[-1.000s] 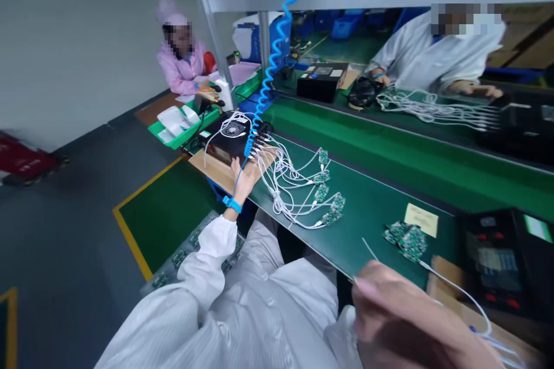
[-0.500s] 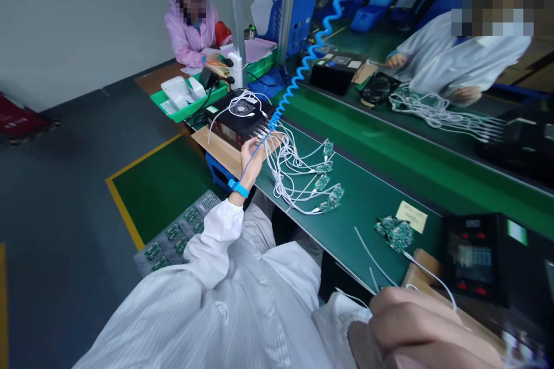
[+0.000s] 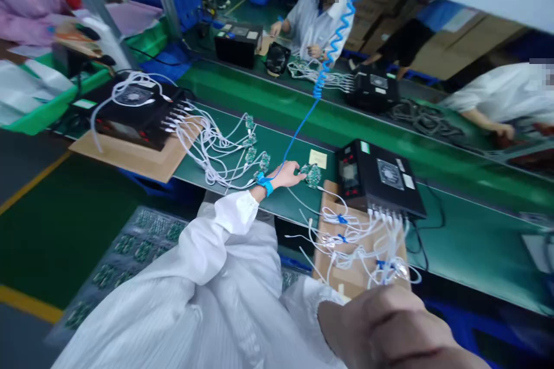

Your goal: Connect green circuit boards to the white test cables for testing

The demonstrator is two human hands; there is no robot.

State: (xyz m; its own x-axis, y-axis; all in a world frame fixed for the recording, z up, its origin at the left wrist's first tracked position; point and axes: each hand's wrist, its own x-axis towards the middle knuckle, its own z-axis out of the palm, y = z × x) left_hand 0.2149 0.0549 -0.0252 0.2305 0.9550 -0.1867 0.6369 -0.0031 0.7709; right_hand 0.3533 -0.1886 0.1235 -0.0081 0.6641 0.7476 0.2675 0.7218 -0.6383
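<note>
My left hand (image 3: pixel 288 174), with a blue wrist strap (image 3: pixel 265 183), reaches over the green bench. Its fingers are apart, with the tips at the edge of a small pile of green circuit boards (image 3: pixel 312 176); whether they touch is unclear. A white cable runs from this pile toward the right. Large and blurred at the bottom, my right hand (image 3: pixel 389 328) has its fingers curled; anything inside is hidden. Beyond it, white cables (image 3: pixel 346 253) with blue ties lie on a cardboard sheet (image 3: pixel 322 236). They plug into a black box (image 3: pixel 372 179) with a small screen and fan.
On the left, another black box (image 3: pixel 134 106) has white cables leading to several circuit boards (image 3: pixel 250 154). A yellow note (image 3: pixel 318 158) lies behind the pile. A coiled blue cord (image 3: pixel 341 29) hangs overhead. Trays of boards (image 3: pixel 142 248) sit low left. Co-workers (image 3: pixel 320 17) work across the bench.
My left hand has left the cable plugs at the left black box and moved right to the pile of boards. The view has turned right. My right hand stays low in front.
</note>
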